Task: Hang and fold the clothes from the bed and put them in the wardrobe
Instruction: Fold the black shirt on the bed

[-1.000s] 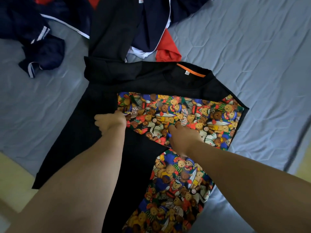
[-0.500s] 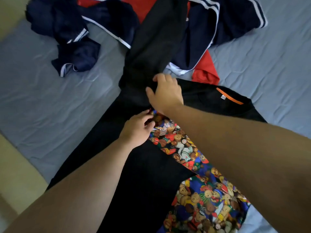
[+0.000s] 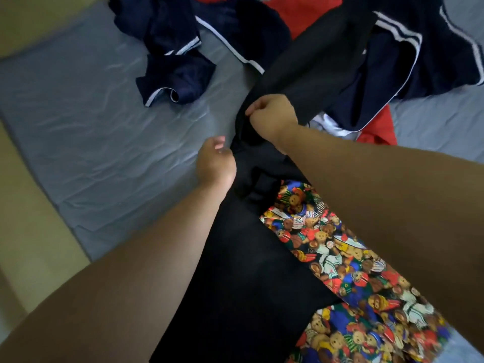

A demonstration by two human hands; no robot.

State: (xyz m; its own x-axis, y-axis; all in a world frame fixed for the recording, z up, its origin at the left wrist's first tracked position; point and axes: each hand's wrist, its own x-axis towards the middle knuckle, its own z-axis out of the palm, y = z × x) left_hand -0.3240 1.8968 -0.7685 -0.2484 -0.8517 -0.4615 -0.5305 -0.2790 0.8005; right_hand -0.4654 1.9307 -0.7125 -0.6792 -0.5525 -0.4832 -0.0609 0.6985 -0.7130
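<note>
black shirt [image 3: 248, 284] with a teddy-bear print panel lies on the grey bed [image 3: 91, 153] — right hand [image 3: 272, 116] fingers pinch its bunched black cloth; left hand [image 3: 216, 163] fingers curl just beside its edge, grasp unclear.

You can read no words, labels, brands or numbers here; the bear-print shirt [image 3: 327, 244] shows pictures only, its detail blurred.

Shirt [image 3: 235, 284]: plain black, with a panel of teddy-bear print in red, blue, green, yellow and brown. Beyond the shirt lie navy clothes [image 3: 170, 74] with white stripe trim and a plain red garment [image 3: 301, 11]. Under the shirt, the sheet [image 3: 91, 127] is uniform grey-blue.
</note>
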